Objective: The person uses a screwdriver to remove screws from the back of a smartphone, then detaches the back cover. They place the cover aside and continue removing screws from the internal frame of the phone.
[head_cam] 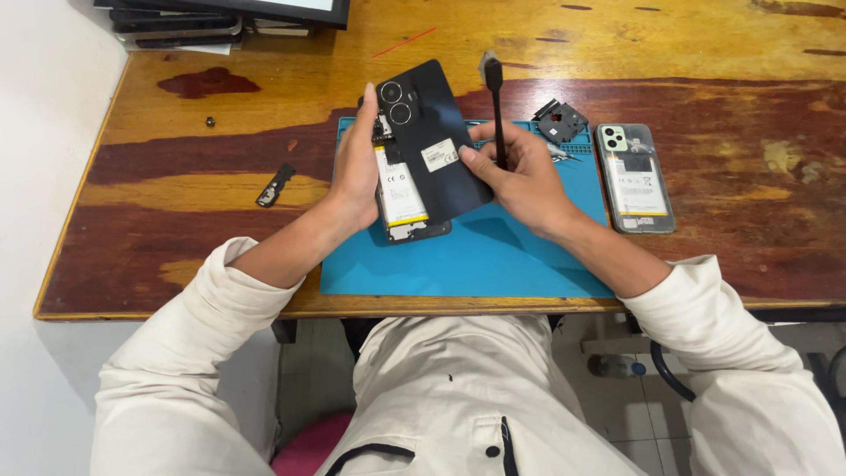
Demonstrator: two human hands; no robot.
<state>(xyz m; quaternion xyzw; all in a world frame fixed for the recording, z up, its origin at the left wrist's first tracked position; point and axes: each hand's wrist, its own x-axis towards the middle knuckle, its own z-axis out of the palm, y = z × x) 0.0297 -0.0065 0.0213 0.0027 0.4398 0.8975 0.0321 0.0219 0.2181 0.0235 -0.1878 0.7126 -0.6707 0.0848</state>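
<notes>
Sitting at the wooden worktop (617,35), a person in a cream long-sleeved top works with both hands over one blue mat (493,256) that lies near the front edge. Nearest the body, the mat's bare blue lower part shows below the wrists. Just above it, the left hand (357,167) is curled round the left edge of one opened phone (401,198), whose single pale battery and inner frame face up. The right hand (520,172) pinches one black back cover (436,132), thumb pressed on its lower right part, and the cover sits tilted across the phone, covering its right side, with two round camera rings near its top. The same right hand also grips one thin black brush (495,97), which stands upright between the fingers, bristles at the top.

Out to the right, partly on the mat's edge, lies one second phone (634,176), back off, battery showing. Behind it rests one small black part (560,119), and a pair of metal tweezers (564,154) lies close beside the right hand. To the left, on bare wood, sits one small dark bracket (276,185), and farther back one tiny dark nut (211,121). At the far left corner, dark flat devices (176,26) are stacked; I cannot count them
</notes>
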